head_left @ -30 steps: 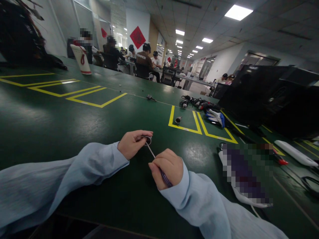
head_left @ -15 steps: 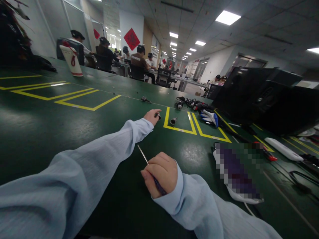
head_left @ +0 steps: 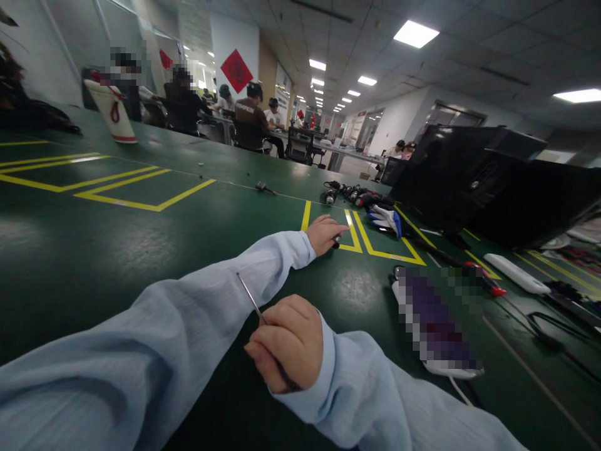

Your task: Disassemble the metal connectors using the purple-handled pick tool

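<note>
My left hand (head_left: 325,235) reaches over the yellow-taped rectangle in the middle of the table. Its fingers are closed around a small dark cylindrical part (head_left: 337,241), mostly covered by the hand. The similar metal cylinder seen lying in that rectangle before is hidden or cannot be told apart from the held one. Closer to me, my right hand (head_left: 290,343) is wrapped around a screwdriver (head_left: 248,293). Its thin metal shaft points up and to the left, and most of its dark handle is inside my fist.
Behind the rectangle lie black cabled parts (head_left: 350,193) and a white-and-blue glove (head_left: 385,220). A phone (head_left: 439,326) with a cable lies at the right, near a red-handled tool (head_left: 486,279). A black case (head_left: 474,169) stands beyond; a white cup (head_left: 115,113) is far left. People sit at farther desks.
My left hand has moved right, from beside the taped rectangle to over it, covering the metal cylinder there. My right hand keeps the screwdriver and sits slightly farther left. The view has shifted a little.
</note>
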Demonstrator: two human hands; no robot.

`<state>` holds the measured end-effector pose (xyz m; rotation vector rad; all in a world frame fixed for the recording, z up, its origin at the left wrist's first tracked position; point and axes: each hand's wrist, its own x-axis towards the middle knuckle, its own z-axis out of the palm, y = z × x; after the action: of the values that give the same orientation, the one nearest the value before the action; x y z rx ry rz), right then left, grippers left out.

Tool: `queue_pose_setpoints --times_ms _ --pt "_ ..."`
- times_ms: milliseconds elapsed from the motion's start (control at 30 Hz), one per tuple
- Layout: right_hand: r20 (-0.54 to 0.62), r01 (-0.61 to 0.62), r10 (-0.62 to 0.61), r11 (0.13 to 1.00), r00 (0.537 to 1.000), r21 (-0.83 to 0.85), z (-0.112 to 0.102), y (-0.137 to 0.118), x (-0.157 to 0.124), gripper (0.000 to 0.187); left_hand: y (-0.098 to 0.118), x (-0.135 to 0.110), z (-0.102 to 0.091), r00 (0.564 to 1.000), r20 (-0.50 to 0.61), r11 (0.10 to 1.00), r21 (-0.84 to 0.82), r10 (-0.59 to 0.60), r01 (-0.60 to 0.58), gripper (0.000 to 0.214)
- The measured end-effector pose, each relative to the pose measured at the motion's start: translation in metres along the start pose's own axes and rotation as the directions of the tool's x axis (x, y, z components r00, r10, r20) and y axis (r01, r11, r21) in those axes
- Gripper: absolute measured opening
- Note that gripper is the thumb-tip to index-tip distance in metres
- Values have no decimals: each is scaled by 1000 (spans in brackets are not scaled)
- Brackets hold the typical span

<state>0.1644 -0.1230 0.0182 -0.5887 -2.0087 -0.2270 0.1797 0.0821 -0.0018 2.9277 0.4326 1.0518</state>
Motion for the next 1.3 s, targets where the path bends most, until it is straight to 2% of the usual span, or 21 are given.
queue_pose_setpoints --times_ms 100,167,200,267,333,433,567,633,700,800,833,900,1000,1100,1167,1233,1300 --pt "9 1 -1 1000 1000 -4 0 1 -1 13 1 5 0 1000 13 999 50 3 -4 51" --pt "4 0 0 1000 1000 -7 -1 1 -2 12 -2 5 -4 999 -36 995 95 -10 13 50" --pt "4 1 -1 1000 1000 -7 -2 1 -3 12 -6 3 -9 996 -75 991 124 -39 48 48" --pt "4 1 -1 1000 1000 -12 -3 2 -4 12 -19 -6 -22 973 -170 965 184 -158 189 42" --pt "20 0 0 1000 1000 -20 -5 3 -4 12 -40 -26 -41 912 -248 895 228 -327 383 38" --pt "72 -10 12 999 997 -30 -6 5 -4 14 -75 -72 -78 861 -274 812 301 -429 500 38" --pt "120 -19 22 1000 993 -25 -5 6 -3 17 -108 -132 -124 817 -256 713 399 -517 576 31" --pt "128 -24 27 999 991 -27 -3 6 -3 17 -115 -147 -136 789 -255 645 464 -559 607 27" --pt "130 -36 40 999 991 -32 -2 5 -3 17 -116 -152 -141 757 -217 588 513 -616 626 22" --pt "127 -44 49 998 991 -40 0 5 -3 15 -112 -150 -141 723 -169 558 527 -670 641 18" --pt "126 -44 49 998 991 -42 1 5 -3 15 -108 -149 -141 727 -177 563 522 -664 641 18" --pt "123 -45 49 998 991 -36 1 4 -3 14 -99 -146 -141 760 -231 589 511 -607 626 23" --pt "117 -44 46 999 992 -20 1 4 -3 14 -77 -136 -133 842 -293 673 507 -453 539 40" --pt "109 -41 42 999 993 -11 0 3 -2 14 -52 -111 -107 910 -203 772 483 -361 414 38" --pt "110 -39 40 999 993 -11 0 2 -2 14 -36 -86 -81 953 -113 882 359 -282 304 38" --pt "106 -42 43 999 993 -14 1 1 -2 15 -25 -59 -55 954 -75 922 243 -291 301 39" --pt "91 -47 48 999 995 -13 2 1 -3 15 -18 -33 -32 940 22 927 178 -340 331 40"
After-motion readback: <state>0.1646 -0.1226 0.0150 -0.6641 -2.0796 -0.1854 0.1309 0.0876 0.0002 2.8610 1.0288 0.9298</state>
